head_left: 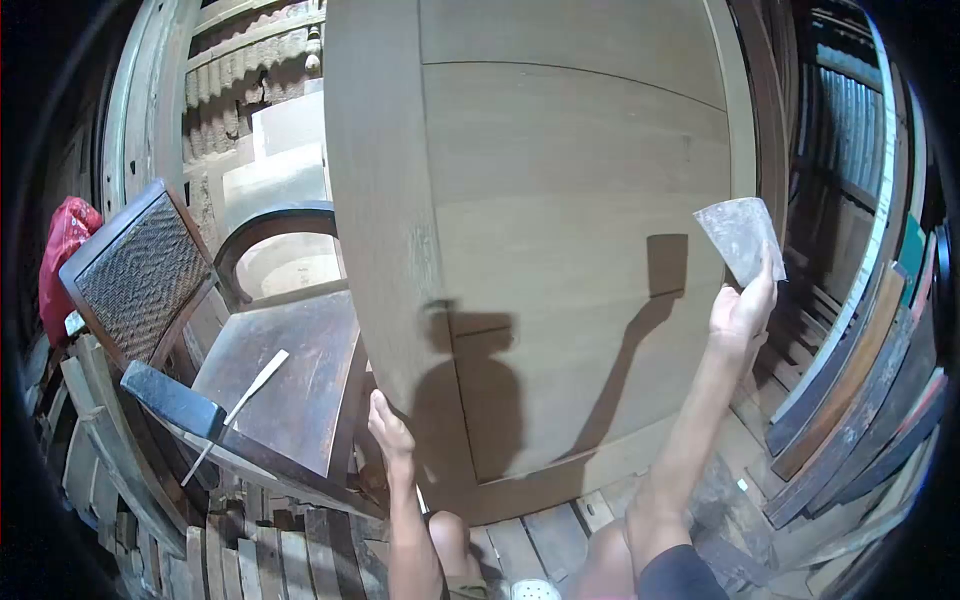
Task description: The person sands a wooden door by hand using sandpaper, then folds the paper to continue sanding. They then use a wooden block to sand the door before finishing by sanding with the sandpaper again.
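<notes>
A large tan wooden door panel [580,200] with thin grooves stands upright in front of me. My left hand [391,428] is at its lower left edge, with the thumb on the near side and fingers wrapped round behind, partly hidden. On the right, my right hand [745,303] pinches a grey, dusty sheet of sandpaper [742,237]. The sandpaper is raised near the panel's right border, and whether it touches the wood I cannot tell. Shadows of my head, right arm and the sheet fall on the panel.
Left of the panel is a wooden chair [285,370] with a woven backrest; a thin pale-ended stick [240,405] lies across it. A red bag [68,265] hangs behind. Boards [850,370] lean at right, and wooden slats [270,560] cover the lower left.
</notes>
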### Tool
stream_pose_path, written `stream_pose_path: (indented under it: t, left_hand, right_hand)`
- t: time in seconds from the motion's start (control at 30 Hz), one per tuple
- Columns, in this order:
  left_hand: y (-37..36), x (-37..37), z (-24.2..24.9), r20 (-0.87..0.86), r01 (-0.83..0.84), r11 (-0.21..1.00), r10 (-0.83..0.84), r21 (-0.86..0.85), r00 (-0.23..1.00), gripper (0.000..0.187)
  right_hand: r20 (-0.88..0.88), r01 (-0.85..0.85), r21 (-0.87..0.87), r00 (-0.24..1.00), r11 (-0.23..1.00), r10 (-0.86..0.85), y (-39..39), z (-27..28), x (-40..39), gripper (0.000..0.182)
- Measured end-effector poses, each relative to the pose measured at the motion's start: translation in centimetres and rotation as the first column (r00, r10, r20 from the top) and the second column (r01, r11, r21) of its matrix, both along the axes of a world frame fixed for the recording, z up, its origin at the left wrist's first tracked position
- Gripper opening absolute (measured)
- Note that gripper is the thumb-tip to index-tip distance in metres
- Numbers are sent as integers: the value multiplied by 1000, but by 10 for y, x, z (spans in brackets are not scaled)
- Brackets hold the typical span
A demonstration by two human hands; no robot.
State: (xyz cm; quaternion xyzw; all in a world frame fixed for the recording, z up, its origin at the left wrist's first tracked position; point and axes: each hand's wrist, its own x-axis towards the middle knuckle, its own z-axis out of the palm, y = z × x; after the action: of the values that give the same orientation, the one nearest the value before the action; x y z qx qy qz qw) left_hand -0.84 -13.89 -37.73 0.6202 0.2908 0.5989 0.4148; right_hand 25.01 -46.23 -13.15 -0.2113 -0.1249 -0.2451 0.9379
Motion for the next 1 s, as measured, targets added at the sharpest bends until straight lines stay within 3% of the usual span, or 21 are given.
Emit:
stream_pose_path:
  t: [0.07,0.17,0.3,0.47,0.6,0.7,0.83,0.87,1.0]
  left_hand:
    - [1,0,-3,-33,-59,998,60,7,998,61]
    - [19,5,-25,-5,-23,1000,23,0,1000,62]
    - [-3,-2,5,16,65,992,-63,-112,998,63]
    - [14,5,-21,-36,-50,995,47,-82,998,66]
    - [0,2,-6,-67,-79,996,76,-52,995,68]
    - [5,0,-7,-6,38,995,-39,-89,999,68]
    - [11,2,-13,-6,6,998,-7,-58,1000,68]
    - [4,-2,-11,-87,-21,1000,20,-5,996,68]
    - [1,-1,-4,6,77,993,-77,-91,997,64]
  right_hand:
    - [3,-6,24,1000,1000,6,-12,-4,8,44]
    - [11,20,59,1000,998,-20,-18,2,10,43]
    - [58,1,39,998,999,-3,-32,-5,20,42]
    - [-1,40,53,999,998,-40,-27,5,2,42]
    - [50,-32,42,998,999,30,-31,2,6,43]
    - [-20,47,54,999,997,-46,-30,4,4,43]
    - [22,70,74,997,995,-72,-24,8,0,41]
    - [35,77,59,996,995,-79,-23,8,-3,41]
    - [99,95,21,990,995,-96,-17,8,-9,43]
